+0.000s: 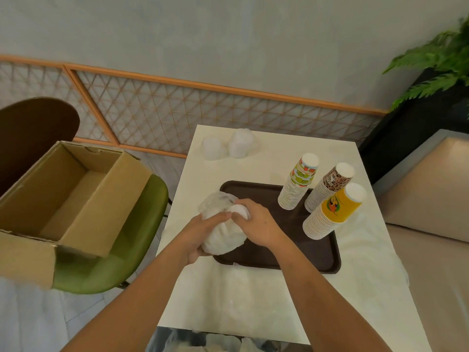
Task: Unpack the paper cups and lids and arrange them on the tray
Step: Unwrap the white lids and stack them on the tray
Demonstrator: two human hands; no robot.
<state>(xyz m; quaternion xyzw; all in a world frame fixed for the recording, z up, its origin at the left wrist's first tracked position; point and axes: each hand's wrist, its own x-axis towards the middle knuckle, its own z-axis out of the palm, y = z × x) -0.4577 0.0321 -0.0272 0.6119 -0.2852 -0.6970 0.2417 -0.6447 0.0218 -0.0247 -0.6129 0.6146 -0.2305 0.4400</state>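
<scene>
Both hands are on the bag of lids [224,237]: my left hand [200,235] cups it from the side and underneath, while my right hand [256,224] pinches the plastic at its top end. It's over the left edge of the brown tray [279,252]. Right of my right hand, three upside-down stacks stand at the tray's right side: fruit-print cups [295,189], leopard-print cups [326,189] and yellow cups [330,214]. Beyond my hands, at the table's [253,301] far end, sit two more lid bags [214,148] [241,143]. Off to my left, an open cardboard box [76,194] rests on a green chair [132,237].
</scene>
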